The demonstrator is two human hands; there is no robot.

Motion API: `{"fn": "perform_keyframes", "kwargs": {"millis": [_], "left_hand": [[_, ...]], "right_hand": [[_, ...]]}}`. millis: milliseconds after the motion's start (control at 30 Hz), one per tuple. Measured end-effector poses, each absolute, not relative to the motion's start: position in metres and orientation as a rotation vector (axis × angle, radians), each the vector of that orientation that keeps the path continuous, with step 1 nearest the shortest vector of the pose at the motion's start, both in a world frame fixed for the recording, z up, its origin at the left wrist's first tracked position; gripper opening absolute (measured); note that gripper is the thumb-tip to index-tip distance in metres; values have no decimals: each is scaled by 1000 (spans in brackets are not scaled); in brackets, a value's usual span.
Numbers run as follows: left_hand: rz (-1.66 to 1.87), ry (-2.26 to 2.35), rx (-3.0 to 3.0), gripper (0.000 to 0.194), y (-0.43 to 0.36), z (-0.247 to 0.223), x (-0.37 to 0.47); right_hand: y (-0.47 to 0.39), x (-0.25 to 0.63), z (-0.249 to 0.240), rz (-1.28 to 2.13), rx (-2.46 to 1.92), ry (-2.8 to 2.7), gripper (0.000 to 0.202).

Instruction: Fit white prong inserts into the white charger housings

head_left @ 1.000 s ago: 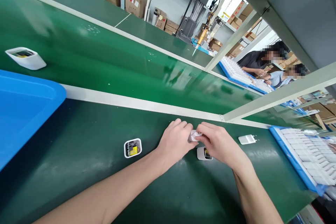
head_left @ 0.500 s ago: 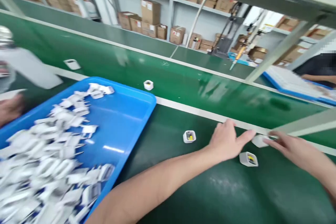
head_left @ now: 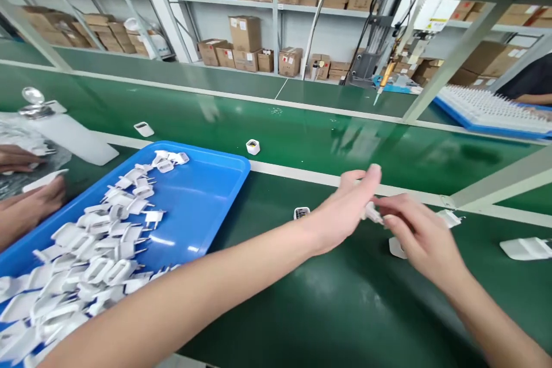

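My right hand [head_left: 420,236] pinches a small whitish part [head_left: 372,214] between thumb and fingertips, partly hidden. Beside it my left hand [head_left: 345,213] has its fingers apart and thumb raised, close to that part; its palm side is hidden. A white charger housing [head_left: 397,247] sits under my right hand, partly covered. Another open housing [head_left: 301,213], with dark parts inside, shows behind my left forearm. Past my right hand lie a white plug piece [head_left: 449,218] and a larger white charger piece [head_left: 526,248].
A blue tray [head_left: 235,175] heaped with white plug pieces [head_left: 99,241] stands at left. A co-worker's hands [head_left: 43,198] are beyond it, near a white pump bottle [head_left: 77,138]. Two white housings [head_left: 253,146] [head_left: 144,129] rest on the green belt [head_left: 302,132]. A frame post [head_left: 457,63] rises at right.
Both hands have come together, moving left; the right now pinches a small part instead of touching a white housing. The view has shifted, bringing white pieces at right into sight.
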State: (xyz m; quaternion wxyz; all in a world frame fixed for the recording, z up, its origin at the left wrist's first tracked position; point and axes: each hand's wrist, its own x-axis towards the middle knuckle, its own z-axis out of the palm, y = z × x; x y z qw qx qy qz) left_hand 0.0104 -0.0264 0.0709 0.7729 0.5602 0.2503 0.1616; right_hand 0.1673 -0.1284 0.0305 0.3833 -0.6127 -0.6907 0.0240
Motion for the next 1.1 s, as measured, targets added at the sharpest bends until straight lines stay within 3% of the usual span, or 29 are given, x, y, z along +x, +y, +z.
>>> {"fn": "perform_keyframes", "kwargs": {"millis": [133, 233, 400, 567, 633, 833, 933, 1100], "left_hand": [[270, 646, 1451, 59, -34, 74, -8], [159, 634, 1779, 59, -32, 72, -24], [-28, 689, 2446, 64, 13, 59, -72], [-89, 738, 2561, 29, 37, 29, -67], [-28, 641, 2583, 25, 33, 18, -39], [210, 556, 2536, 26, 19, -3, 55], [300, 647, 2518, 24, 20, -11, 76], [237, 585, 2592, 49, 22, -22, 77]], "right_hand": [[-131, 138, -4, 659, -1341, -1527, 36], [-133, 126, -16, 878, -1246, -1394, 35], [-137, 142, -14, 624, -1483, -1446, 24], [-135, 158, -4, 364, -1454, -1615, 13], [-133, 166, -1, 269, -1431, -1597, 14], [-129, 209, -2, -21, -1661, -1569, 31], [-126, 223, 1, -89, -1722, -1599, 22], [-125, 214, 6, 61, -1678, -1713, 28]]}}
